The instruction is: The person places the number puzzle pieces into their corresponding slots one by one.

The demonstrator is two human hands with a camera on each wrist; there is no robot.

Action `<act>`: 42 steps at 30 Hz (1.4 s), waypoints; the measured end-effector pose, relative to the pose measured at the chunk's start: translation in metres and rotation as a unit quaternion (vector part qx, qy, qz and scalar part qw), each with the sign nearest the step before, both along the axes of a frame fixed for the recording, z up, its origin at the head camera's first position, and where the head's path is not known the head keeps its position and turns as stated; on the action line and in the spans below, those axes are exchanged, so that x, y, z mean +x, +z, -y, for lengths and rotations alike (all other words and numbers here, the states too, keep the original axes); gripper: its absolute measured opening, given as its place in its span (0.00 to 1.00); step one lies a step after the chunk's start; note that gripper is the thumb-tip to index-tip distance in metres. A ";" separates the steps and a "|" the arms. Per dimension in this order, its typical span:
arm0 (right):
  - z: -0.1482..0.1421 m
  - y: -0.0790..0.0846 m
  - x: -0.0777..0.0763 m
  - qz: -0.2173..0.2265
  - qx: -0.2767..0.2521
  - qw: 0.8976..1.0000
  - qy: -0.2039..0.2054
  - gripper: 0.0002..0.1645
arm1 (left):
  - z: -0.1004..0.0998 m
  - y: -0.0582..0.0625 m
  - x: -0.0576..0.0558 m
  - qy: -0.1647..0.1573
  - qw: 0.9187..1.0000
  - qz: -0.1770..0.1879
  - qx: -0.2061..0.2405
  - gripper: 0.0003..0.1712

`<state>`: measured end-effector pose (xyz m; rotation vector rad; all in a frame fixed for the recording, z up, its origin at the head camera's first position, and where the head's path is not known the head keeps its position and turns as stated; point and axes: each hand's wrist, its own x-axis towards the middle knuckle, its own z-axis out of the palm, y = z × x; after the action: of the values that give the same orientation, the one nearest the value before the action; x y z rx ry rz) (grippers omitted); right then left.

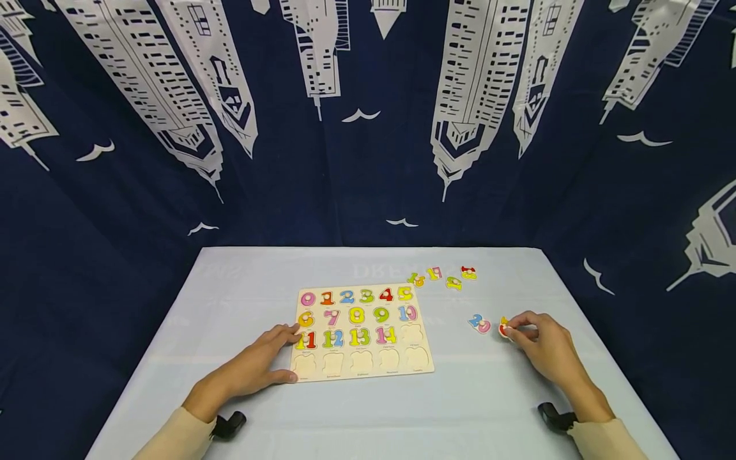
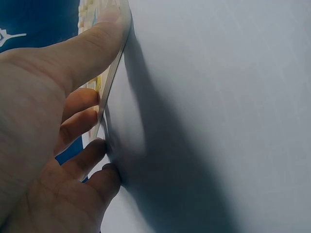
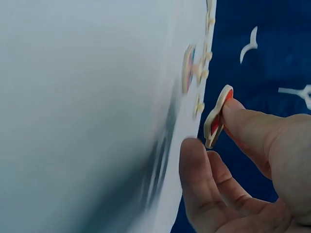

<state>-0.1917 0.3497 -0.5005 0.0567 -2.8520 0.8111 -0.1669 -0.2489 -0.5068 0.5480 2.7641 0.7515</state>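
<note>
A wooden number puzzle board (image 1: 362, 332) lies on the table with numbers 0 to 14 in their recesses. My left hand (image 1: 253, 365) rests at the board's left edge, the thumb on the near corner and the fingertips farther up the side. In the left wrist view the thumb (image 2: 85, 53) lies over the board's face. Off to the right, my right hand (image 1: 543, 348) pinches a red and yellow number piece (image 3: 218, 114) by thumb and fingers, tilted on edge. Its digits are largely hidden. Next to that hand lies a blue and pink number 20 piece (image 1: 480, 324).
Several loose number pieces lie beyond the board's far right corner, among them a green and yellow one (image 1: 416, 279), a pink and yellow one (image 1: 434, 273) and a red and yellow one (image 1: 468, 273). A white cloth covers the table (image 1: 356, 421); a dark blue printed curtain (image 1: 345, 179) hangs behind.
</note>
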 end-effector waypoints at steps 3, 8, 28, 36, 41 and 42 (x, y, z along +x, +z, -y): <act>0.017 0.004 -0.003 0.007 -0.008 1.000 0.016 0.08 | 0.000 0.000 0.000 0.000 1.000 0.000 0.000 0.49; 0.046 0.004 -0.009 -0.013 -0.022 0.998 0.061 0.06 | 0.001 0.000 0.000 -0.001 1.000 0.000 0.001 0.49; 0.138 -0.001 -0.040 0.014 -0.006 0.964 0.264 0.08 | 0.004 -0.003 -0.001 -0.009 1.000 0.001 0.010 0.49; 0.145 -0.004 -0.046 0.022 0.018 0.957 0.288 0.08 | 0.003 -0.003 -0.002 -0.011 1.000 0.002 0.011 0.49; 0.148 -0.005 -0.049 0.005 0.022 0.956 0.292 0.08 | 0.005 -0.002 -0.001 -0.010 1.000 0.001 0.011 0.48; 0.148 -0.006 -0.049 0.003 0.022 0.956 0.292 0.08 | 0.005 -0.002 -0.001 -0.010 1.000 0.001 0.012 0.48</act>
<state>-0.2410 0.2013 -0.5062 0.9405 -2.8778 0.8312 -0.1680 -0.2536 -0.5093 0.5769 2.7475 0.7804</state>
